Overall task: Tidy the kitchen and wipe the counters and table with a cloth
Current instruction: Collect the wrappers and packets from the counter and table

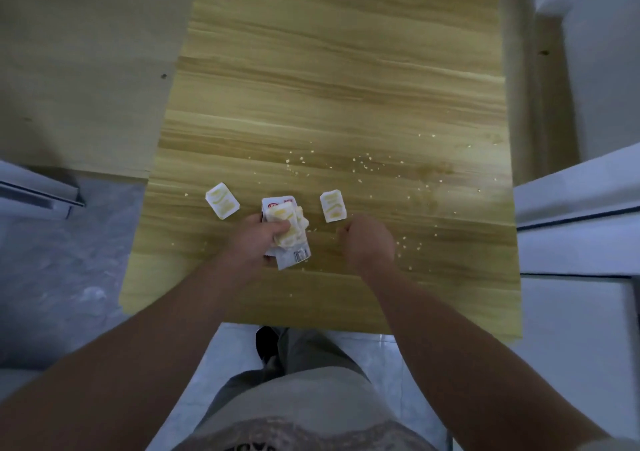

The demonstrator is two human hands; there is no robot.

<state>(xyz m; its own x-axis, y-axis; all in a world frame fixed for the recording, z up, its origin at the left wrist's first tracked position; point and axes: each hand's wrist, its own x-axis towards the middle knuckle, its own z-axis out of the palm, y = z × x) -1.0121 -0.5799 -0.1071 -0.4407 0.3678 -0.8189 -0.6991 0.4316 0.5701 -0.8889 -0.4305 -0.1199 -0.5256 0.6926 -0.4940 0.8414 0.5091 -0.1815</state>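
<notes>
Forearms reach over the table (346, 70): the left hand (256, 239) grips a bunch of wrappers (289, 234), while the right hand (367, 239) is clenched, seemingly empty. Two loose wrappers (221, 205) and crumbs (363, 165) lie there (no cloth visible), so wiping looks unstarted.

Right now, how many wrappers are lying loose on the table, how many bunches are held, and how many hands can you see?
Loose wrappers: 2, the left wrapper and the right wrapper
Held bunch of wrappers: 1, in the left hand
Hands: 2, with the right hand
Total: 5
</notes>
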